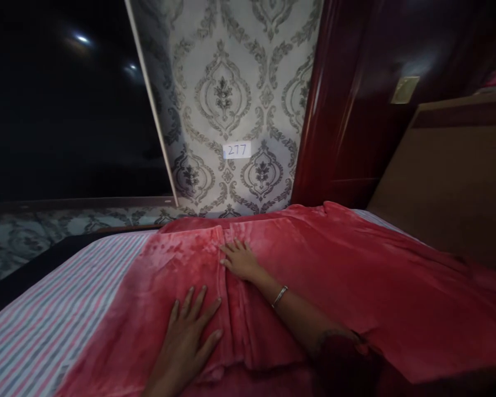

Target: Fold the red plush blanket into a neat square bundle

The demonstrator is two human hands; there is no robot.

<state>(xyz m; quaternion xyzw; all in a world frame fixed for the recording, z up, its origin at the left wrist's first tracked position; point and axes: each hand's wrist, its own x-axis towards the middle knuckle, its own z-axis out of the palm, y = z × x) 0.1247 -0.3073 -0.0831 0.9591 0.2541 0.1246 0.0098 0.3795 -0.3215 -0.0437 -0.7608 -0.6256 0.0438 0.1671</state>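
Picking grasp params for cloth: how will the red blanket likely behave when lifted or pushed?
Probably floppy: the red blanket lies in soft creases and loose folds beside the left hand. Pushed, it would likely bunch up at those folds. Lifted by one edge, it may sag and drag, since it spreads widely over the striped sheet.

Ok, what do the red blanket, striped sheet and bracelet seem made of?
Red blanket: probably plush synthetic fleece, judging by its mottled pile with lighter, brushed-looking patches.
Striped sheet: likely woven cotton or a blend, as it looks flat and matte.
Bracelet: seemingly polished, silver-toned metal, from its bright glint; which metal is unclear.
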